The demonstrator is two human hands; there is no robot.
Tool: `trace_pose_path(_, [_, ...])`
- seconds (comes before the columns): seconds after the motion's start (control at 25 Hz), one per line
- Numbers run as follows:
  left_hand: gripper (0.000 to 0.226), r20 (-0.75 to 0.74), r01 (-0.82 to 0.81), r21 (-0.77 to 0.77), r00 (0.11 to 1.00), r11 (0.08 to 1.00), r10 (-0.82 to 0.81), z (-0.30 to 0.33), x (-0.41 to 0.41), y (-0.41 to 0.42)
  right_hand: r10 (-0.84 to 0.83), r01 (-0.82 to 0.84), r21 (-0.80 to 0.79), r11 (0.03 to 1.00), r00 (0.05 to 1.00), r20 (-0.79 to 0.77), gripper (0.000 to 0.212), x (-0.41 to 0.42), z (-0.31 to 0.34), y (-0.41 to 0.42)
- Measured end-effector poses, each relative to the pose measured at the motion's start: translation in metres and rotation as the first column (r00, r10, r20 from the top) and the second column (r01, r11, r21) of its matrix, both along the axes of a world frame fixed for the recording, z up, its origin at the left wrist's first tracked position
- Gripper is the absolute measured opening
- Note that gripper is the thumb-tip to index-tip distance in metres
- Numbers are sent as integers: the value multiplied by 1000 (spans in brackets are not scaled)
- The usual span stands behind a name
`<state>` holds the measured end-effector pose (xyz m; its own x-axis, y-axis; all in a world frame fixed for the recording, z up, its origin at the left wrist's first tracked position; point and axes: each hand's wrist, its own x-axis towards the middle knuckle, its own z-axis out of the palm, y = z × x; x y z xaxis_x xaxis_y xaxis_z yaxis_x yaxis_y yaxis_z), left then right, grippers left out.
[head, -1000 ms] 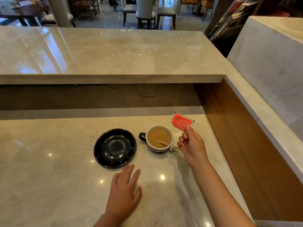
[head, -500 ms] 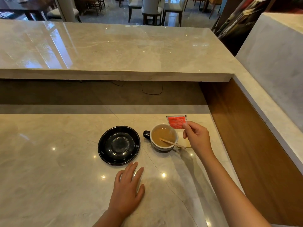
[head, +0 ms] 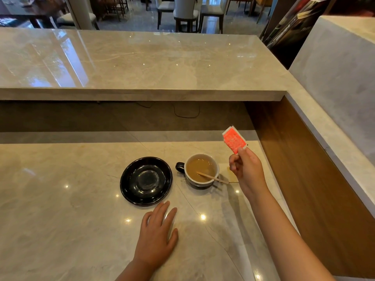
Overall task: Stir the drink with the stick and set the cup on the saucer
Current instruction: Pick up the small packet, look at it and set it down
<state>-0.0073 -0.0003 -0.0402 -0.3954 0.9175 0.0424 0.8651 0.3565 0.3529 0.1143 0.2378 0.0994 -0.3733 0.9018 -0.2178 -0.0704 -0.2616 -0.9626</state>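
Observation:
A dark cup [head: 199,182] with a white inside holds a light brown drink and stands on the marble counter. A wooden stick [head: 213,177] leans in it, its end poking over the right rim. Just left of the cup sits an empty black saucer [head: 129,191], apart from it. My right hand [head: 246,172] hovers right of the cup and pinches a red sachet [head: 234,141] held upright. My left hand [head: 157,236] lies flat on the counter below the saucer, fingers spread, holding nothing.
A raised marble bar top [head: 142,63] overhangs the back of the counter [head: 60,220]. A wooden side panel [head: 304,169] and marble ledge close the right side. A pale paper piece [head: 231,175] lies behind my right hand. Chairs stand beyond the bar.
My right hand dipped the red sachet down beside the cup half a second ago and has now lifted it up and to the right. Left hand, cup and saucer stay put.

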Motion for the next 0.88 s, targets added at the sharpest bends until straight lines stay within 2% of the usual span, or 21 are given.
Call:
trace_pose_path(0.12, [52, 6, 6, 15, 1000, 1000, -6, 0, 0, 0, -32, -40, -244, 969, 958, -283, 17, -1, 9, -1])
trace_pose_path(0.24, [52, 1, 10, 12, 1000, 1000, -10, 1, 0, 0, -130, -201, -475, 857, 807, -577, 23, -4, 12, -8])
trace_pose_path(0.32, [52, -7, 9, 3, 1000, 1000, -9, 1, -1, 0, -176, -287, -519, 805, 721, -670, 24, -5, 13, -13])
trace_pose_path(0.4, [52, -6, 9, 4, 1000, 1000, -8, 1, -1, 0, -195, -296, -536, 791, 708, -679, 19, -5, 18, -19])
trace_pose_path(0.56, [52, -10, 11, 11, 1000, 1000, -11, 3, 0, 1, -250, -160, -570, 806, 781, -572, 14, 4, 21, -23])
trace_pose_path(0.72, [53, -15, 19, 7, 1000, 1000, -19, 3, 0, 0, -350, -3, -545, 839, 762, -544, 29, 33, 2, -16])
trace_pose_path(0.84, [53, -13, 25, 25, 1000, 999, -25, 3, 0, 1, -418, 184, -487, 854, 799, -432, 8, 65, -22, -12])
trace_pose_path(0.88, [52, -12, 28, 30, 1000, 999, -28, 3, 0, 1, -449, 243, -471, 848, 801, -396, 10, 76, -31, -13])
